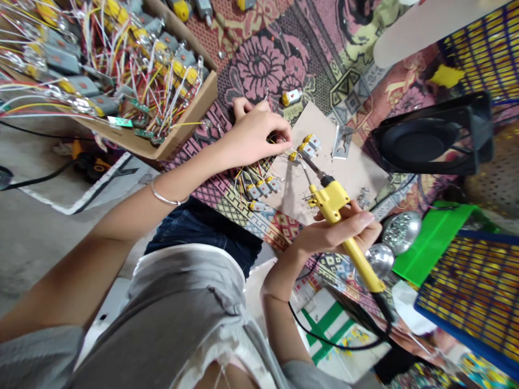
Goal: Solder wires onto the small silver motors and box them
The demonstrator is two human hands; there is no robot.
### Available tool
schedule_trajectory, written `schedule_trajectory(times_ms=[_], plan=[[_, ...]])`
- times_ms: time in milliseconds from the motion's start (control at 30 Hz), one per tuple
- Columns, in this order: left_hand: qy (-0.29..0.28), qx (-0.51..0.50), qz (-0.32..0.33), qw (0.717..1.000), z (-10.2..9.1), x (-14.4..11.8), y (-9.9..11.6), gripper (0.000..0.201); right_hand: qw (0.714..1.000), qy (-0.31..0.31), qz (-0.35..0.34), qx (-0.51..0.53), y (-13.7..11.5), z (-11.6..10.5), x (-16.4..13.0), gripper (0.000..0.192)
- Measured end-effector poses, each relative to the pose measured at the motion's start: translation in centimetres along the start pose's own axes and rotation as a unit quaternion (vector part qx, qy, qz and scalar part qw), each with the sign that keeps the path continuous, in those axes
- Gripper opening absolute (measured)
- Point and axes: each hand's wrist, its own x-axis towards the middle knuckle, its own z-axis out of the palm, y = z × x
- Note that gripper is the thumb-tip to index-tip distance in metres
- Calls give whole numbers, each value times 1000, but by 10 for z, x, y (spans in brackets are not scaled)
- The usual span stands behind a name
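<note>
My right hand (pixel 344 229) is wrapped round the handle of a yellow soldering iron (pixel 333 201), which points up and to the left. The iron's tip is at the yellow end of a small motor (pixel 294 156) on a beige board (pixel 357 181). Across from it, my left hand (pixel 261 132) pinches a thin wire (pixel 288 147) by that same motor. Two more grey-and-yellow motors (pixel 308 146) lie just beyond the tip. Several wired motors (pixel 263 188) sit below my left hand. A single motor (pixel 292 97) lies on the patterned cloth.
At the upper left stands a cardboard box (pixel 190 119) full of wired motors. A black fan (pixel 430 135), a metal bracket (pixel 343 141), two shiny bowls (pixel 401 232), a green box (pixel 430 243) and a blue basket (pixel 474 302) are on the right. The iron's black cord (pixel 344 346) loops below.
</note>
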Motion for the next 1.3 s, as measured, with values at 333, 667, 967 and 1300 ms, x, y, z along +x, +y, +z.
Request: schedule_trajectory(times_ms=[333, 667, 967, 1300], plan=[[-1, -24, 1, 1000, 1, 0, -3, 12, 1000, 17, -11, 3, 11, -2, -3, 35], [-1, -16, 1, 1000, 1, 0, -1, 13, 999, -5, 46, -2, -12, -6, -4, 31], [-6, -6, -4, 1000, -1, 0, 0, 13, 1000, -3, 25, -6, -10, -7, -7, 25], [-2, 6, -3, 1000, 1, 0, 0, 13, 999, 44, 21, 17, -11, -2, -3, 25]])
